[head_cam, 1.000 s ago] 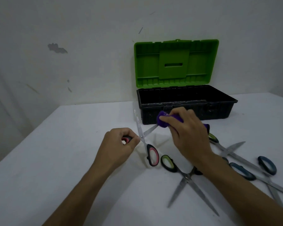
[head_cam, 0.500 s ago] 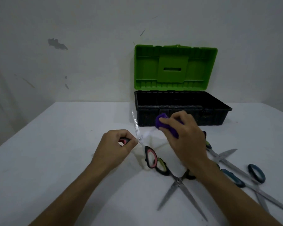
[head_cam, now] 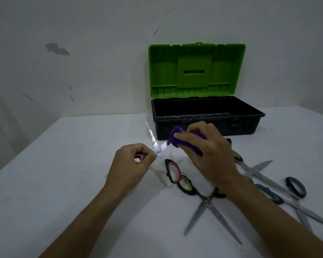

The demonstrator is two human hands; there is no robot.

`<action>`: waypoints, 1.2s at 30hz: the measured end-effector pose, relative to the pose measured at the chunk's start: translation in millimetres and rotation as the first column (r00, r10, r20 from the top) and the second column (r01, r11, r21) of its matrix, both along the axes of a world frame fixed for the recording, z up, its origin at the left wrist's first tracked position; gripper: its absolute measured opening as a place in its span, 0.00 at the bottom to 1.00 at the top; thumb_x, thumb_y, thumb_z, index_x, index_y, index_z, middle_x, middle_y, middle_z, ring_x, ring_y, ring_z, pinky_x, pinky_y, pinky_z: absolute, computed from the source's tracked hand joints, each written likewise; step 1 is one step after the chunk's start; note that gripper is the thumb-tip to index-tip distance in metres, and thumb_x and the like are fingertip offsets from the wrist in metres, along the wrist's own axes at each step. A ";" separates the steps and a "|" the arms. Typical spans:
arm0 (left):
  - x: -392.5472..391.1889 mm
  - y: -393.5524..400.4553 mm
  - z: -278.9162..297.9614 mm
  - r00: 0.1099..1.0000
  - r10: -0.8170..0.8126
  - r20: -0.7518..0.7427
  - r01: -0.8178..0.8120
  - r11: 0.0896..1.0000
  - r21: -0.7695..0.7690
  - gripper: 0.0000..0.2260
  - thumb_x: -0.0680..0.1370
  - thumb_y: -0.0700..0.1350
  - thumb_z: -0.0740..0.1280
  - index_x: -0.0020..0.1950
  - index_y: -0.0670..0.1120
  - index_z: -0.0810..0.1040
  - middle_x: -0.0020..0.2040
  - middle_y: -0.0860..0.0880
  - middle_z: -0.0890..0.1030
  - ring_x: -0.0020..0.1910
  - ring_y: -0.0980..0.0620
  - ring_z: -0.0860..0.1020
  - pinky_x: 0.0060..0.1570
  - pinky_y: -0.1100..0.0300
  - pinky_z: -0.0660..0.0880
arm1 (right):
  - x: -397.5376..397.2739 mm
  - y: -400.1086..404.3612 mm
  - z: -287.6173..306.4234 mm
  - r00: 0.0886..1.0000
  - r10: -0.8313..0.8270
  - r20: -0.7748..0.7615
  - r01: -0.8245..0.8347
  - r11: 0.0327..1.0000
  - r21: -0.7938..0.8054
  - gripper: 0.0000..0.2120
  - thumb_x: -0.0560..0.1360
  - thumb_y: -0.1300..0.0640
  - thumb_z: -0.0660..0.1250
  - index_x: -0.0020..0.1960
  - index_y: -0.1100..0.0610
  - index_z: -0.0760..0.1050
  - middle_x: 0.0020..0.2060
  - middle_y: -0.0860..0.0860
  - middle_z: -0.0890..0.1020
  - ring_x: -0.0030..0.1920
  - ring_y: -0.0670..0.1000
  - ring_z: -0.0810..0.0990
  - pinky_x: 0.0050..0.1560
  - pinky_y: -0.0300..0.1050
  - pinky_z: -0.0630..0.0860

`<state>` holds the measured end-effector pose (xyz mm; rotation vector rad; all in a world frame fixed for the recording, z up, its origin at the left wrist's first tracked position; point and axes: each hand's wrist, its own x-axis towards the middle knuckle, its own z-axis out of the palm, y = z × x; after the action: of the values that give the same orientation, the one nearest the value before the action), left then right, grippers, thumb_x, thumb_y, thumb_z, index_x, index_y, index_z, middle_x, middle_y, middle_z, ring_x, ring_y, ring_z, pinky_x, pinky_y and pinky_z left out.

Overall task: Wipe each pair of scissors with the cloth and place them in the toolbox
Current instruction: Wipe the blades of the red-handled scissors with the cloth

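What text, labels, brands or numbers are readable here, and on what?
None readable.
Toolbox, green lid: moulded ribs only, no lettering visible.
Pink-handled scissors in the left hand: no print visible on the blades; too blurred to rule out.
Purple cloth in the right hand: plain.

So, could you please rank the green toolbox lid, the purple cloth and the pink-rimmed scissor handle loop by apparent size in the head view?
1. Green toolbox lid
2. Purple cloth, partly hidden by the right hand
3. Pink-rimmed scissor handle loop
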<state>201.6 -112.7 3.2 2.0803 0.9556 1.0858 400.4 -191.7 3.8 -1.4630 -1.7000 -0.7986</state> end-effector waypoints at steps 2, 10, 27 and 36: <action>0.4 -3.0 2.0 1.000 -0.006 0.012 0.006 1.000 0.018 0.08 0.75 0.43 0.72 0.37 0.51 0.82 0.34 0.55 0.82 0.38 0.59 0.79 0.34 0.70 0.73 | -7.4 -1.1 -1.5 0.995 0.096 0.039 -0.094 0.994 -0.060 0.15 0.75 0.49 0.69 0.59 0.53 0.80 0.53 0.51 0.78 0.49 0.50 0.74 0.43 0.40 0.75; -2.7 -2.7 4.3 0.999 -0.028 0.031 0.029 1.000 -0.002 0.07 0.75 0.41 0.72 0.36 0.47 0.83 0.34 0.53 0.82 0.34 0.58 0.77 0.33 0.65 0.72 | 0.3 1.2 3.6 0.990 -0.124 0.063 0.120 0.990 0.069 0.12 0.74 0.55 0.73 0.57 0.55 0.81 0.50 0.55 0.79 0.45 0.54 0.75 0.37 0.49 0.77; -11.1 6.2 4.8 0.999 -0.037 -0.021 0.039 0.995 0.093 0.06 0.75 0.41 0.72 0.38 0.48 0.82 0.33 0.56 0.80 0.36 0.60 0.77 0.31 0.71 0.70 | -21.3 10.5 -1.2 0.968 -0.189 0.167 0.199 0.979 -0.049 0.19 0.68 0.58 0.77 0.59 0.53 0.80 0.51 0.54 0.78 0.45 0.55 0.75 0.38 0.46 0.75; 0.7 1.7 1.0 0.999 -0.039 0.022 0.039 0.999 0.026 0.06 0.75 0.43 0.72 0.37 0.48 0.82 0.34 0.53 0.82 0.37 0.57 0.79 0.33 0.67 0.73 | -17.0 2.7 -1.6 0.991 -0.052 0.123 0.054 0.998 -0.014 0.18 0.71 0.57 0.75 0.60 0.55 0.78 0.51 0.56 0.78 0.46 0.54 0.76 0.38 0.46 0.78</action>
<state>202.3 -111.0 4.2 2.0945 0.8912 1.1044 383.4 -189.0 2.2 -1.5035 -1.7688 -0.9215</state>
